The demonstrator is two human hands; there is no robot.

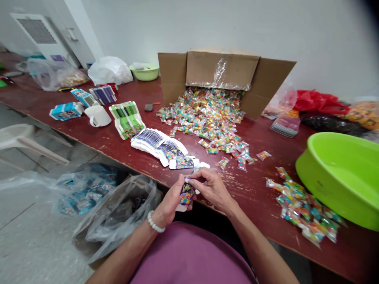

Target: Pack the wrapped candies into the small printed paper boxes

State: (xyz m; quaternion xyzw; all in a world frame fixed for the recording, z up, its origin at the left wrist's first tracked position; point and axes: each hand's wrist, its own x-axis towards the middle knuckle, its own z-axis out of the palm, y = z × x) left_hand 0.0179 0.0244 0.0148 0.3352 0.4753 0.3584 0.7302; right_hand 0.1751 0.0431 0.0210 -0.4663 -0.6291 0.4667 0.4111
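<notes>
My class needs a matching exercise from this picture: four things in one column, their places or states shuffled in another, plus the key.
Things
1. White mug
2. Small printed carton
3. Large green basin
4. Cardboard box

Places or states
A. Open, with wrapped packets spread out in front
B. Between a blue pack and a green stack
C. On the table, at the picture's right edge
D. In the left hand, with the right hand at its top end

Pairs: 1-B, 2-D, 3-C, 4-A
</notes>
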